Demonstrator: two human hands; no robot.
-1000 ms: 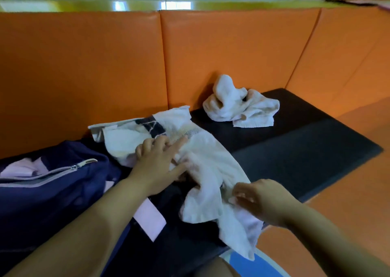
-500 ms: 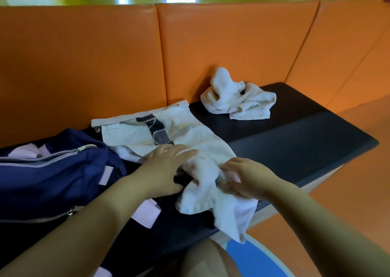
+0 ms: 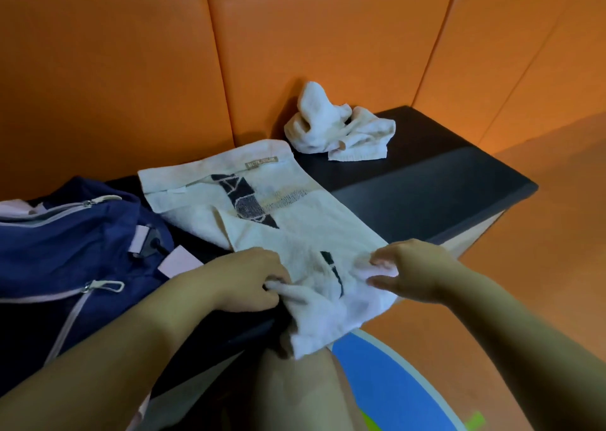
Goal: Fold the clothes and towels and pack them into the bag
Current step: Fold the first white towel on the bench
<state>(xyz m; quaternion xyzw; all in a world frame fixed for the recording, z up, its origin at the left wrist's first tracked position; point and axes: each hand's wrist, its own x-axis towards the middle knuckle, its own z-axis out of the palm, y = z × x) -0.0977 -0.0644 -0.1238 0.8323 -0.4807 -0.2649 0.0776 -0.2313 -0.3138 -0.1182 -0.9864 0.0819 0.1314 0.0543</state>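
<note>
near edge of cloth [image 3: 295, 233] in fingers [image 3: 267, 265]

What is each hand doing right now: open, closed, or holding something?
Left hand: grips the near edge of the white patterned cloth.
Right hand: pinches the same cloth's right edge.

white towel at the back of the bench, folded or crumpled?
Crumpled. The white towel lies in a bunched heap on the bench, one end sticking up; left hand and right hand grip the printed garment instead.
</note>
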